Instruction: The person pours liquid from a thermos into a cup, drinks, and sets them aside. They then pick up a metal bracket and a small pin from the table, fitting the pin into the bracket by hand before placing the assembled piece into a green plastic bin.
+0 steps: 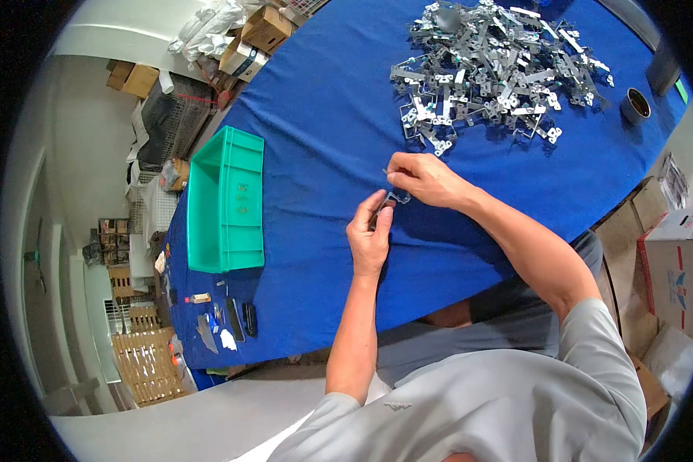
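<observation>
Over the blue cloth, my left hand (370, 237) is closed on a small metal bracket (397, 199), its thumb and fingers gripping one end. Just above and to the right is my right hand (426, 180), with its fingers pinched together close to the bracket. A small tip shows at those fingertips, too little to name. Beyond both hands lies a large heap of similar metal brackets (500, 81), tangled together on the cloth.
A green plastic bin (242, 223) stands to the left. Several small tools, among them a dark flat blade (235, 319) and a black handle (249, 319), lie below it. A dark round cup (636, 106) sits at the right. Cardboard boxes (266, 31) line the far-left side.
</observation>
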